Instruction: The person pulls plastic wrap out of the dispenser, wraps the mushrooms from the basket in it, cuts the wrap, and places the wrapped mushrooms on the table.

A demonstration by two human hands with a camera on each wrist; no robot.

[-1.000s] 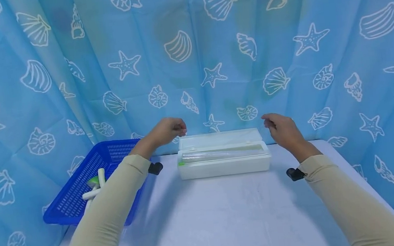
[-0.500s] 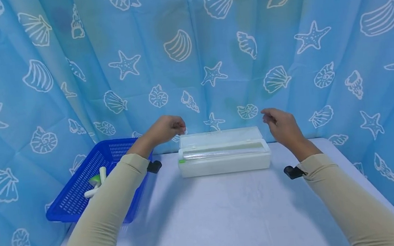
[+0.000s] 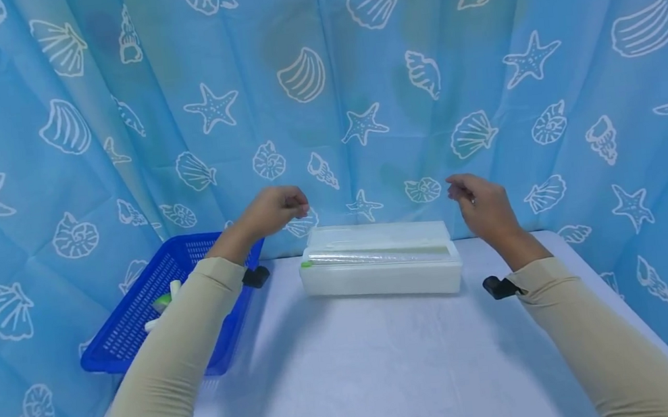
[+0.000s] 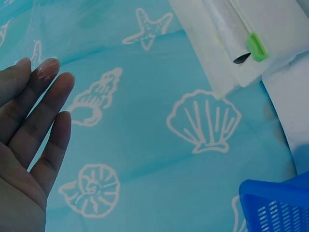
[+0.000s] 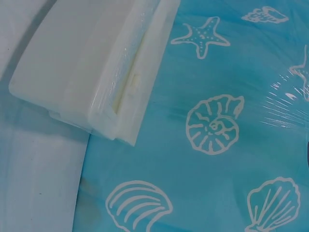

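Since half a second ago, both hands have been raised a little, and the box (image 3: 381, 282) has been pulled askew, its right end now being held nearer the person than its left. Clear film (image 5: 282, 99) is being pinched by the left hand (image 3: 276, 211) between thumb and forefinger, the other fingers being kept loosely spread. By the right hand (image 3: 483, 203), bent at the fingers, the film is being pinched too; in the right wrist view that hand is being cut off by the frame edge. The white box is being supported by the table (image 3: 399, 365), below and between the hands, touched by neither. Its lid (image 3: 376, 233) is being kept tipped back toward the patterned blue curtain (image 3: 380, 68). Inside, a roll (image 4: 224, 24) is being held lengthwise, a green slider (image 4: 257, 47) being seen at the left end. To the left, white pieces (image 3: 152, 324) and a green-and-white object (image 3: 162, 303) are being held in the blue basket (image 3: 98, 364), which is being partly hidden by the left sleeve (image 3: 183, 346).
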